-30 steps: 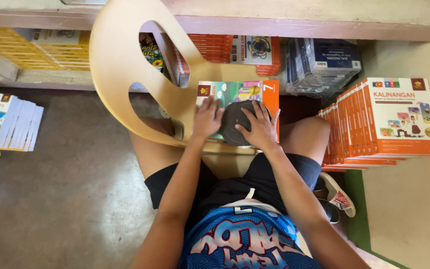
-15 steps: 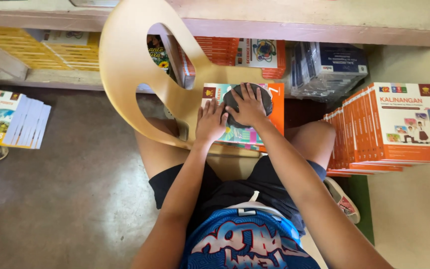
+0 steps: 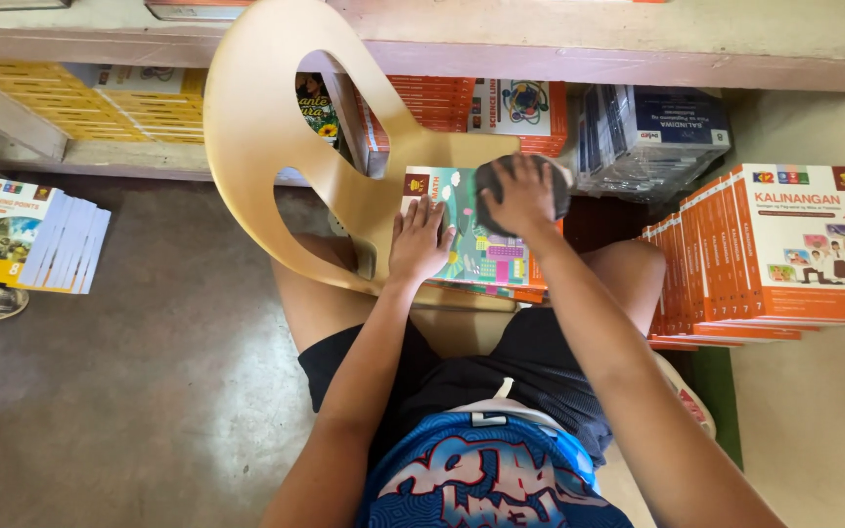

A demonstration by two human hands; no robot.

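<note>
Our right hand [image 3: 520,196] grips a dark cloth [image 3: 550,176] on the colourful book [image 3: 486,259]. Our left hand [image 3: 421,240] lies flat and open on the book's cover, beside the chair [image 3: 266,147].

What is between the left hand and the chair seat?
In the head view, a colourful book lies flat between them: the left hand presses on its cover, and the book rests on the tan chair. The right hand holds a dark cloth on it.

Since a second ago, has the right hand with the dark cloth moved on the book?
Yes. The right hand and dark cloth slid from the middle of the book cover to its far edge, toward the shelf. The left hand stays flat on the cover.
</note>
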